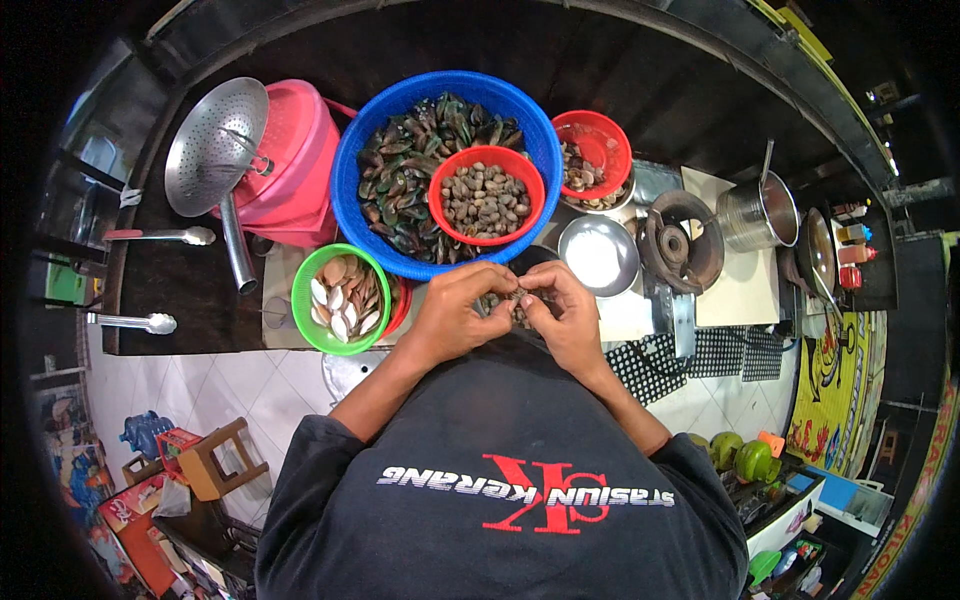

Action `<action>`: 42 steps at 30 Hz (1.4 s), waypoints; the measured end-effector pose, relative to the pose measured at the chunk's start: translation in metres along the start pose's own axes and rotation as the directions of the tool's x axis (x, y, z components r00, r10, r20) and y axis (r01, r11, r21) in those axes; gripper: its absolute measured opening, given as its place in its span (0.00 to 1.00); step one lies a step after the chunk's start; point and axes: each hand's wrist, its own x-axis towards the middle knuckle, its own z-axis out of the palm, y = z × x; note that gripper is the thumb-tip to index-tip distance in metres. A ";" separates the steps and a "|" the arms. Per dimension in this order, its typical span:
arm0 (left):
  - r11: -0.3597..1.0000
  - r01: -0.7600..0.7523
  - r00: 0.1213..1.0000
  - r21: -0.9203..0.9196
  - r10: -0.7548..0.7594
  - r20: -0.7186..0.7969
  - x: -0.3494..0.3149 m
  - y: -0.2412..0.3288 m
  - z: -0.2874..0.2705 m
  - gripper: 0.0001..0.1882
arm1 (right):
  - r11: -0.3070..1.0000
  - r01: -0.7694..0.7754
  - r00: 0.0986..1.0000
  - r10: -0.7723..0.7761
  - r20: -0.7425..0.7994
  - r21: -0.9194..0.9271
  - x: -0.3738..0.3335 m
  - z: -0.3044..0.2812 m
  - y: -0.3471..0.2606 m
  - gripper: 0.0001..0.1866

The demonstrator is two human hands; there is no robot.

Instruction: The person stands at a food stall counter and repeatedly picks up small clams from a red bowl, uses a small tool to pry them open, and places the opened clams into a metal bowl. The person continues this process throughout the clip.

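Note:
Close in front of my body, my left hand and my right hand meet, fingertips pinched together on a small brown cockle, mostly hidden by the fingers. More brown shells show below them, in a container that my hands largely cover. Just beyond stands a large blue basket heaped with dark green mussels. A small red basket of cockles rests on those mussels. Left of my left hand, a green basket holds pale, smooth clams.
On the right are a metal bowl, another red basket, a burner, a steel pot and a wok. A perforated ladle, pink tub and two tongs occupy the left.

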 end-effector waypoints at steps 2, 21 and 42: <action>1.000 0.007 1.000 0.019 -0.006 -0.017 0.005 0.001 0.000 0.12 | 1.000 0.005 1.000 -0.006 0.016 0.027 0.006 -0.003 0.005 0.06; 0.996 -0.025 0.999 0.085 0.021 0.043 0.034 -0.007 0.012 0.13 | 0.998 -0.061 0.998 0.061 0.019 -0.002 0.023 -0.021 0.005 0.07; 0.998 0.043 0.927 0.035 -0.027 -0.375 0.062 -0.043 0.001 0.08 | 0.978 -0.148 0.962 0.177 -0.207 0.147 0.028 -0.055 0.054 0.12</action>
